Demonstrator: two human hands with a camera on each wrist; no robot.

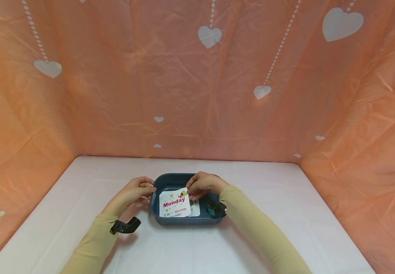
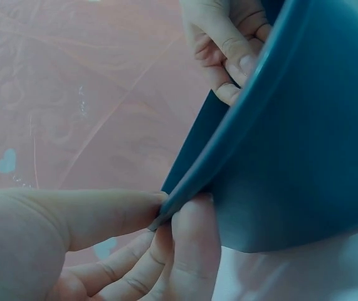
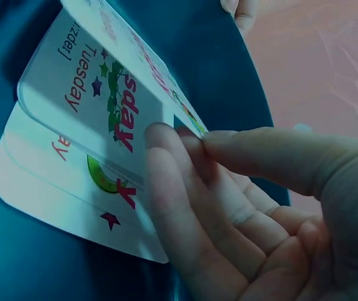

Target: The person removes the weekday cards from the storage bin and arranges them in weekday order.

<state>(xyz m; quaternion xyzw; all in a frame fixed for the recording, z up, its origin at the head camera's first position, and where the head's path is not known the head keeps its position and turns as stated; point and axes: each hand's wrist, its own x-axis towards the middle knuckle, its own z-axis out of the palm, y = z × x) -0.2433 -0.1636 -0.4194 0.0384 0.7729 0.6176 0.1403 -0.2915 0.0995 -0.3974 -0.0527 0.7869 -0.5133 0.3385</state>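
Cards lie in a dark blue tray (image 1: 187,221) on a white-covered desk (image 1: 265,182), well inside its far edge. The topmost, a white Monday card (image 1: 175,205) with rounded corners, leans up at a slant over the left and middle part of the tray. It carries pink lettering, small green stars and a little coloured figure at its far right corner (smaller print runs along its near edge, partly cut off by the tray's near wall).

The right hand (image 1: 205,184) reaches in over the right side of the tray and pinches that far right corner between thumb and fingers. The left hand (image 1: 132,192) is at the tray's left side, pinching the rim, with the wall between its thumb and fingers.

Beneath the raised card, the right wrist view shows a Tuesday card (image 3: 72,94) with purple and green stars, lying inside the tray. A lower white card (image 3: 41,188) sticks out past it, with a red letter, a green curved shape and a dark red star (the rest of its word is covered).

Both arms wear pale yellow sleeves (image 1: 262,228), and a black band (image 1: 125,225) juts out at the left wrist; another dark device (image 1: 219,207) sits at the right wrist, over the tray's right end. An orange sheet (image 1: 170,76) with white hearts (image 1: 210,37) hangs at the far side and to left and right.
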